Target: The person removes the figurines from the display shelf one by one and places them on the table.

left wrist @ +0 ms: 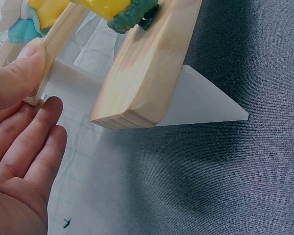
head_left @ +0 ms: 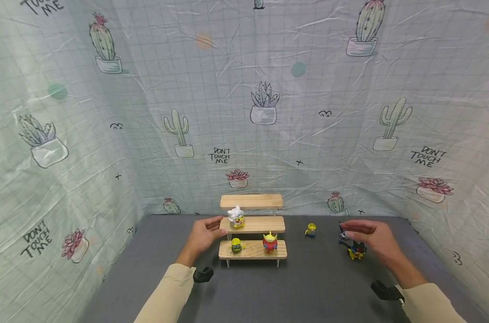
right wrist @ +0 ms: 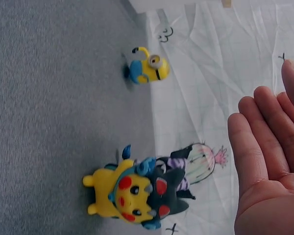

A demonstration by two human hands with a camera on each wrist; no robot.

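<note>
My left hand (head_left: pixel 204 235) grips the left end of the middle board of a three-tier wooden display stand (head_left: pixel 264 224); its thumb lies against the board's edge in the left wrist view. A white-hooded yellow figurine (head_left: pixel 236 217) stands on that board. Below, the lowest board carries a green-and-yellow figurine (head_left: pixel 236 245) and a three-eyed alien figurine (head_left: pixel 270 242) in red. My right hand (head_left: pixel 371 235) hovers, fingers extended and holding nothing, by a Pikachu figurine (right wrist: pixel 122 196) in a black hood. Behind that figurine, a purple-striped dark figurine (right wrist: pixel 180 166) is partly hidden.
A Minion figurine (head_left: pixel 310 230) stands on the dark grey tabletop (head_left: pixel 309 287), between the stand and my right hand. The top board (head_left: pixel 251 201) of the stand is close to the cactus-print cloth (head_left: pixel 264 148), which hangs behind and along both sides.
</note>
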